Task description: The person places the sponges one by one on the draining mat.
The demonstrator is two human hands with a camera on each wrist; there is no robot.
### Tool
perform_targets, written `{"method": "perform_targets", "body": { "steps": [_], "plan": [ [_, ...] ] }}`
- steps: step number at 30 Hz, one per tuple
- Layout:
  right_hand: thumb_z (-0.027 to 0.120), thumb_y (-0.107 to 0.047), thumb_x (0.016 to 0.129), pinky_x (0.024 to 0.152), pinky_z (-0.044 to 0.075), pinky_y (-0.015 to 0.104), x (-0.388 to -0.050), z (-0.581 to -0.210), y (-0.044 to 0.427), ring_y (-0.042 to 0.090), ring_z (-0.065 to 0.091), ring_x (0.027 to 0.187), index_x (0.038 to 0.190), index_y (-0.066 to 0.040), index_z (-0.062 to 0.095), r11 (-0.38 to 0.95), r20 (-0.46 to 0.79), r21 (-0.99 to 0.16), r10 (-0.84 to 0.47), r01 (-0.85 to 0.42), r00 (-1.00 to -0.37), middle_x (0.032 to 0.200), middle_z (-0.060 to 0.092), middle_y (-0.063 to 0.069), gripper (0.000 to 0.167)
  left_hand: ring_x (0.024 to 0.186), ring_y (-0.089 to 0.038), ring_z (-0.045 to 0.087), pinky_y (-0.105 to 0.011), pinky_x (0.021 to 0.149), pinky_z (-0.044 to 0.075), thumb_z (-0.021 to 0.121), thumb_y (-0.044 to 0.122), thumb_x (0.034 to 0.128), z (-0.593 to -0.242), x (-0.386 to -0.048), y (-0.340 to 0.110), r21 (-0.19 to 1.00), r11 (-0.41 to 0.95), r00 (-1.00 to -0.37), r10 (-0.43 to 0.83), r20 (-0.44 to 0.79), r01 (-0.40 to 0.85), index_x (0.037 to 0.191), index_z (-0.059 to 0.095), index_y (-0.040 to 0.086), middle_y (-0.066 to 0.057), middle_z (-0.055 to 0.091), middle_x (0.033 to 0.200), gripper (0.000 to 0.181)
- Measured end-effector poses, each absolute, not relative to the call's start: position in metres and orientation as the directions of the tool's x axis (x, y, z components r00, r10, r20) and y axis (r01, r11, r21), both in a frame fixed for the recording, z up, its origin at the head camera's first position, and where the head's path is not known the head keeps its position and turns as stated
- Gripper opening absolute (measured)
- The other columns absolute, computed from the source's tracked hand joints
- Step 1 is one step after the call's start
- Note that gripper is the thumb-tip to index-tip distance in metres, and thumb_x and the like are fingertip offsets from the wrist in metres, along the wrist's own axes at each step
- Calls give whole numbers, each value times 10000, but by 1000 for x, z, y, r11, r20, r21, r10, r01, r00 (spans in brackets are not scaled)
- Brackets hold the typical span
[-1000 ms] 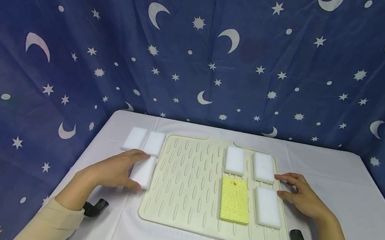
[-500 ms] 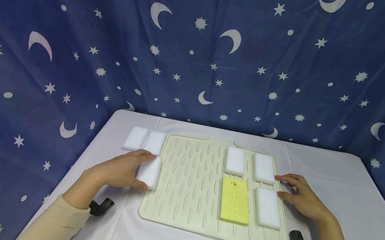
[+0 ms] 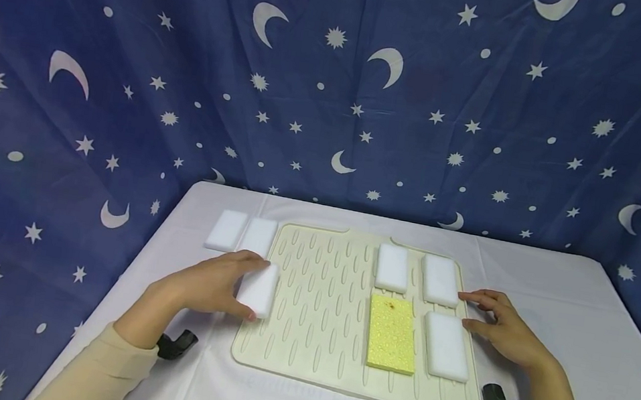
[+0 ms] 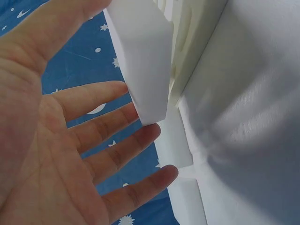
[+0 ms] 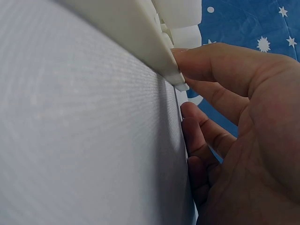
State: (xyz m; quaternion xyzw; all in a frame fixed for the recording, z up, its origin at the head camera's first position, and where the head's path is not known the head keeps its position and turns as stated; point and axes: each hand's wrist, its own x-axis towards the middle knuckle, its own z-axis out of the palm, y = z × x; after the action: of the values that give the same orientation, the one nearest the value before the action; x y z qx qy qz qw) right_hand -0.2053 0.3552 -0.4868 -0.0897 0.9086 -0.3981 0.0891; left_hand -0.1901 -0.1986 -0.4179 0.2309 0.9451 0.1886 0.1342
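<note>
My left hand point(image 3: 206, 283) holds a white sponge point(image 3: 258, 291) between thumb and fingers, over the left edge of a cream ridged drying mat point(image 3: 320, 311). In the left wrist view, the thumb and fingertips touch the edges of this white block point(image 4: 145, 61). My right hand point(image 3: 512, 335) rests by the mat's right edge, fingers loosely bent. The right wrist view has its thumb against the mat's rim point(image 5: 136, 35). On the mat's right half lie a yellow sponge point(image 3: 392, 336) and white sponges at the back point(image 3: 392, 268), at the back right point(image 3: 440, 281) and at the front right point(image 3: 447, 346).
Two more white sponges, one farther left point(image 3: 226, 230) and one beside the mat point(image 3: 259, 236), lie at the back left. The table wears a white cloth point(image 3: 556, 305). A blue curtain point(image 3: 314, 64) with moons and stars hangs behind and on the left.
The left hand has carried its white sponge rightward, from the cloth beside the mat onto the mat's left edge. My right hand and the other sponges have stayed put.
</note>
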Motion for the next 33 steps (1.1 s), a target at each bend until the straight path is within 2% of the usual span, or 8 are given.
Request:
{"method": "perform_targets", "body": {
  "steps": [24, 33],
  "plan": [
    [725, -223, 958, 1041, 319, 747, -206, -488, 354, 483, 359, 1369, 1464, -67, 567, 671, -88, -735, -233, -94, -968, 1535, 304, 254, 552, 1437, -260, 476, -479, 1172, 421, 881, 567, 745, -420, -191, -173, 366, 824, -857, 502, -118, 433, 1561, 476, 160, -41, 472, 1581, 998],
    [726, -213, 959, 1045, 313, 751, -206, -488, 355, 472, 369, 1358, 1469, -65, 563, 680, -85, -726, -235, -101, -968, 1531, 309, 250, 555, 1437, -281, 479, -512, 1151, 437, 878, 586, 738, -419, -189, -165, 370, 819, -854, 508, -112, 438, 1548, 495, 169, -53, 482, 1576, 989]
  ]
}}
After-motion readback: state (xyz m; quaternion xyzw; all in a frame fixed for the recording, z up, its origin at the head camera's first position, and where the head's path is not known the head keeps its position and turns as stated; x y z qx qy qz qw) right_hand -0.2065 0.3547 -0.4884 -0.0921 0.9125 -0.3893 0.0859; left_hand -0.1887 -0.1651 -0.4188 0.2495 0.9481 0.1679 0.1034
